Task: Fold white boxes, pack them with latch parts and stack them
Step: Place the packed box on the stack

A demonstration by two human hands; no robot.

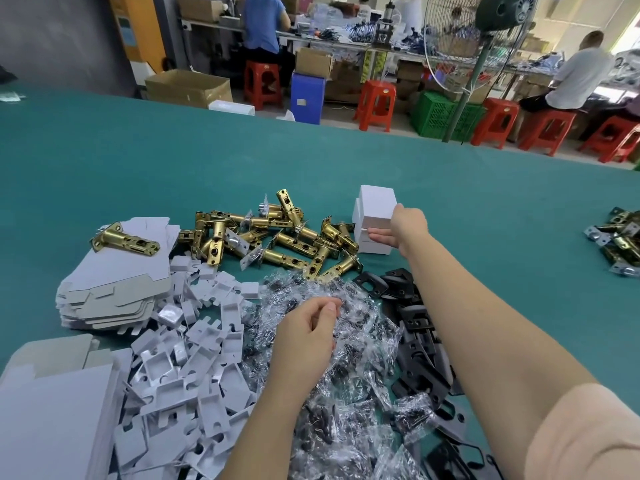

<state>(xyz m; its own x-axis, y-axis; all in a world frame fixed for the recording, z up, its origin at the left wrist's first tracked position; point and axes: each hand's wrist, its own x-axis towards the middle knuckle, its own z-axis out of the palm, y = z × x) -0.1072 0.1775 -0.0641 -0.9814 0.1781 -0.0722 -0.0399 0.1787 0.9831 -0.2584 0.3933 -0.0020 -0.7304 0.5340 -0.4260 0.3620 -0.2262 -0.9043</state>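
Head view, looking down over both forearms at a packing table. Closed white boxes (375,220) stand stacked at the far reach of the right hand (405,230), which rests its straight fingers flat against the front of the stack, gripping nothing. How many boxes are in the stack is hard to tell.

Nearer the body, the left hand (308,337) hovers over a heap of clear plastic screw bags (349,341). Its fingers are loosely curled, with thumb and forefinger close together. Whether it pinches a bag is unclear.

Between the two hands lies a pile of brass latch bolts (277,233). Just under the right forearm lie black strike plates (415,327). Left of the left hand are white card inserts (194,358) and, beyond them, flat unfolded box blanks (114,289) with one latch bolt lying on top.

The step appears to be squaring a packed box on the stack. Pressing evenly with flat fingers should align the edges without tipping it.

Everything sits on a teal table surface (173,161). Beyond its far edge are red plastic stools (377,105), cardboard cartons, a standing fan (485,39) and seated workers at benches.
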